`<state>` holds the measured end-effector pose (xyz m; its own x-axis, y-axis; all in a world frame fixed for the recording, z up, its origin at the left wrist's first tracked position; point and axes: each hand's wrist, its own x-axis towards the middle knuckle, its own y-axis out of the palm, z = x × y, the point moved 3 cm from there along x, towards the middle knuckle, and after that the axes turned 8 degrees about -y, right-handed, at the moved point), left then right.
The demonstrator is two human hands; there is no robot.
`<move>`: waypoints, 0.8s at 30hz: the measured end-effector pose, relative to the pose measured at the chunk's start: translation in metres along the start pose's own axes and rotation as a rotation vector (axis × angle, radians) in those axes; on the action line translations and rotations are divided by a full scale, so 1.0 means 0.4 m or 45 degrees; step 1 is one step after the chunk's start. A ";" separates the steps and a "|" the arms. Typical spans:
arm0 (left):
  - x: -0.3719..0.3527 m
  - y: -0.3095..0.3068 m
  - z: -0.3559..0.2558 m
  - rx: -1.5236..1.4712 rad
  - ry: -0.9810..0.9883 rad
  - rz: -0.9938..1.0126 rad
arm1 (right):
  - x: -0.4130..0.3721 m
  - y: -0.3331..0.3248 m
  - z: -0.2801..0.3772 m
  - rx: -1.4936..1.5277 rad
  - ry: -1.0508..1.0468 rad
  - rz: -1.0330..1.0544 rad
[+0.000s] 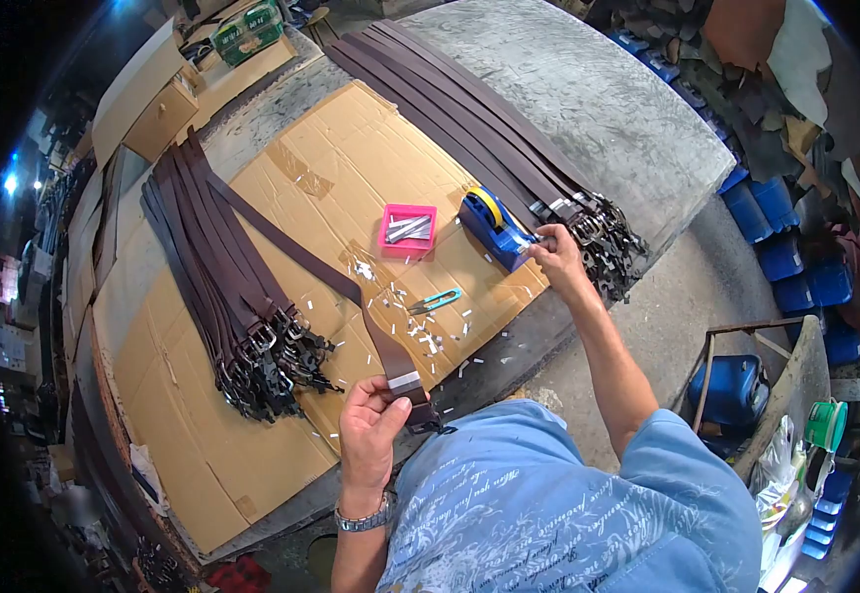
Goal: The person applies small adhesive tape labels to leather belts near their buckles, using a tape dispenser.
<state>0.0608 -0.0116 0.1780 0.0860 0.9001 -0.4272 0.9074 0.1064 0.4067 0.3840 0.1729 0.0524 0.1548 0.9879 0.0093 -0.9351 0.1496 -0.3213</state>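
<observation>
My left hand (368, 423) grips a dark brown leather belt (384, 341) near its buckle end, where a pale silver band (403, 381) goes across the strap. The belt's far part runs up and left to a pile of belts. At the front end of a blue tape dispenser (494, 232) with a yellow-cored roll, the fingers of my right hand (556, 255) are pinched together at the tape; the strip itself is hard to make out. Between the hands lie turquoise thread snips (436, 301) and scattered white slips (428, 341). A pink tray (408, 232) holds silvery strips.
Cardboard (326, 148) covers part of the grey table (588, 69). Buckled belts form a left pile (217, 257) and a far right pile (469, 109). A wooden box (161, 114) stands at the back left. Blue containers (731, 385) sit below on the right.
</observation>
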 end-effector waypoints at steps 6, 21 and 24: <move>-0.002 0.013 -0.007 0.016 0.002 -0.051 | -0.010 0.011 -0.039 -0.368 -0.115 -0.061; 0.028 0.056 -0.010 0.331 -0.066 -0.078 | -0.319 0.134 0.440 0.421 -0.111 0.908; 0.023 0.070 -0.026 0.335 -0.016 -0.068 | -0.328 0.141 0.484 0.256 -0.268 0.927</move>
<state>0.0829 0.0041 0.1937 0.0389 0.8905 -0.4533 0.9863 0.0386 0.1605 0.2491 0.0596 0.2162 -0.5646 0.8240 0.0477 -0.8208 -0.5544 -0.1377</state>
